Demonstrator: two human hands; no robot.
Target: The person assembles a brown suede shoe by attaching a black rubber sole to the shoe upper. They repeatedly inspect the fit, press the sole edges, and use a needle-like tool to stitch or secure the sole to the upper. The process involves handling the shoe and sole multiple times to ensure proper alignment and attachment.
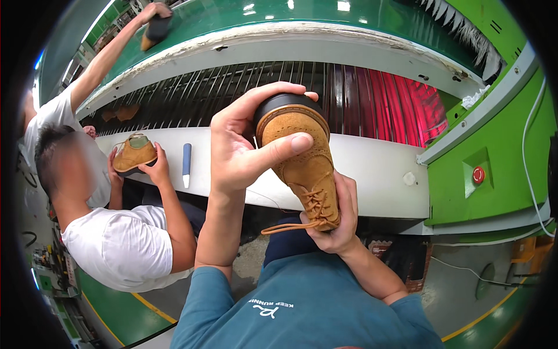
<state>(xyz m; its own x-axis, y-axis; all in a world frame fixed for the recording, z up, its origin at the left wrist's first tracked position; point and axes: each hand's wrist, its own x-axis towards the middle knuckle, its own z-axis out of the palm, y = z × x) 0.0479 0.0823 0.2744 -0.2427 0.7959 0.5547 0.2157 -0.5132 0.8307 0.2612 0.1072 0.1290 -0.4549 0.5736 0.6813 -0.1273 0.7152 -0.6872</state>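
A tan suede lace-up shoe with a dark sole is held in the air in front of the person's chest, toe pointing up and away, laces toward the body. It is kept above the near edge of the white ledge of the green conveyor machine, without contact with it.

The left hand is clenched around the toe end: the thumb is pressed across the upper, and the fingers are wrapped over the sole rim. The right hand is closed on the heel end from below, with the loose lace ends hanging just beside it.

On the ledge to the left, a white and blue pen-shaped tool is laid. Further left, a second tan shoe is gripped on the ledge by both hands of a seated co-worker in a white shirt. At the far left corner of the machine, a dark brush-like object is held by another person's raised hand. A red button is mounted on the green housing at the right.
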